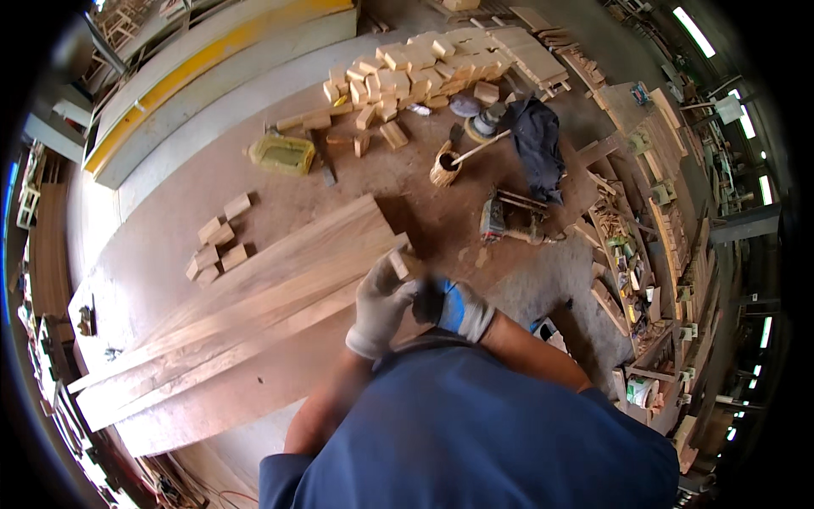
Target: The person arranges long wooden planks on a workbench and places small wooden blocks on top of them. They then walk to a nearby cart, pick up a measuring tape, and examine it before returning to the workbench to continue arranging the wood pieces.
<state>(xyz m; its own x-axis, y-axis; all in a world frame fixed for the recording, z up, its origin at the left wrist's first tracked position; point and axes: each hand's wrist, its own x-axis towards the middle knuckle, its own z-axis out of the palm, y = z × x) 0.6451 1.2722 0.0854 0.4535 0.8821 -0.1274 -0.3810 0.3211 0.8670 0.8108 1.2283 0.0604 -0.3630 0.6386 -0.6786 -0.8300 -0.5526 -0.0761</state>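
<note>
My left hand (379,310), in a pale work glove, is closed around a small light wooden block (398,263) in front of my chest. Close beside it is my right hand (465,309), gloved in grey with a blue patch on the back. Its fingers look curled around something dark, which blurs into the glove, so what it is cannot be made out. Both hands are just past the right end of long wooden boards (280,267) that lie side by side across the table (314,204).
Several wooden blocks (222,233) lie beyond the boards. Farther back are a big heap of blocks (398,81), a yellowish plastic container (286,155), a hammer (326,159), a pot with a brush (445,165), a disc sander (485,125) and a dark cloth (536,140). Scrap-filled shelving (632,246) stands right.
</note>
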